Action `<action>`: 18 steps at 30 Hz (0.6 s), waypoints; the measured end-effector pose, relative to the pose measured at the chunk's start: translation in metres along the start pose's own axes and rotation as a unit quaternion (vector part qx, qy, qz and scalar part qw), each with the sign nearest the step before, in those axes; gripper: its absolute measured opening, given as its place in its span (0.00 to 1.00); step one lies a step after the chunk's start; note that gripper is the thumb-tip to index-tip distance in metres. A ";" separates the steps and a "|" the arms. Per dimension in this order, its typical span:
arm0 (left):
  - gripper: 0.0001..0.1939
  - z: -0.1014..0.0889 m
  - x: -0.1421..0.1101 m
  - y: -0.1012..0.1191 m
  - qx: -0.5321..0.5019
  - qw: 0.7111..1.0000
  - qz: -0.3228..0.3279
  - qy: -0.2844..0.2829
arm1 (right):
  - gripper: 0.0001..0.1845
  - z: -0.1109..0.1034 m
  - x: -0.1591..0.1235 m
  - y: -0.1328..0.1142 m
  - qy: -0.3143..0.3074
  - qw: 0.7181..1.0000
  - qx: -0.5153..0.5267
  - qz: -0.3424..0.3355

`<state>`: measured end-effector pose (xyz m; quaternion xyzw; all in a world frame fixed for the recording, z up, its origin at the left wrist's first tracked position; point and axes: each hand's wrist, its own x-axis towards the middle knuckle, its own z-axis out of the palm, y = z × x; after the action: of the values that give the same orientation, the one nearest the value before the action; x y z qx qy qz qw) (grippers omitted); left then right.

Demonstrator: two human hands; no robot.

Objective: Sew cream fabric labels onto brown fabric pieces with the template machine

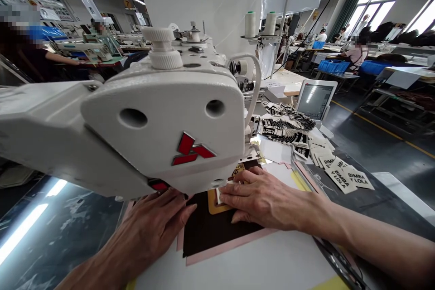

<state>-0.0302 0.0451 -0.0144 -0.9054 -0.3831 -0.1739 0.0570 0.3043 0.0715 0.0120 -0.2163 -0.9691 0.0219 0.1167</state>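
My left hand (154, 224) and right hand (263, 199) press flat, fingers spread, gripping nothing, on the thin, floppy dark cloth (210, 231) at the frame's low middle; I'd hold its edges.

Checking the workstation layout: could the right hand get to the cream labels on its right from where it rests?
Probably yes. The right hand lies flat on the dark fabric, and the labels lie on the table beside it with nothing between.

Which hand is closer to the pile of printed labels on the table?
Right. The right hand lies on the dark fabric just below-left of the printed labels; the left hand rests farther left, under the sewing machine.
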 end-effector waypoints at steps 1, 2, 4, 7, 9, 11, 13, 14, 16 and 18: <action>0.16 0.000 0.000 0.000 0.001 1.000 -0.001 -0.002 | 0.27 0.001 0.000 0.000 0.001 1.000 0.000 0.001; 0.16 0.000 0.000 0.000 0.002 1.000 -0.002 -0.001 | 0.27 0.001 -0.001 0.000 0.004 1.000 0.001 0.001; 0.16 0.000 0.000 0.001 -0.004 1.000 -0.004 0.003 | 0.27 0.002 -0.001 0.000 0.007 1.000 0.005 0.004; 0.14 -0.002 0.002 0.004 -0.028 0.999 -0.028 -0.008 | 0.27 0.002 -0.002 -0.001 0.003 1.000 0.011 0.008; 0.15 -0.003 0.003 0.005 -0.038 0.998 -0.047 -0.019 | 0.26 0.002 -0.002 -0.001 0.000 1.000 0.014 0.008; 0.15 -0.003 0.004 0.005 -0.039 0.998 -0.047 -0.021 | 0.26 0.002 -0.001 -0.002 0.000 1.000 0.016 0.010; 0.14 -0.001 0.004 0.003 -0.037 0.999 -0.034 -0.017 | 0.25 0.002 -0.001 -0.002 0.002 1.000 0.017 0.011; 0.13 0.000 0.004 0.002 -0.033 0.999 -0.029 -0.014 | 0.25 0.002 -0.001 -0.002 0.003 1.000 0.015 0.011; 0.14 0.002 0.003 0.001 -0.024 0.999 -0.027 -0.007 | 0.25 0.002 -0.001 -0.002 0.004 1.000 0.010 0.010; 0.14 0.003 0.001 0.001 -0.019 0.999 -0.027 -0.008 | 0.25 0.002 -0.001 -0.002 0.004 1.000 0.007 0.010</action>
<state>-0.0281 0.0461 -0.0165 -0.8971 -0.4042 -0.1754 0.0316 0.3035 0.0694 0.0102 -0.2252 -0.9662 0.0290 0.1220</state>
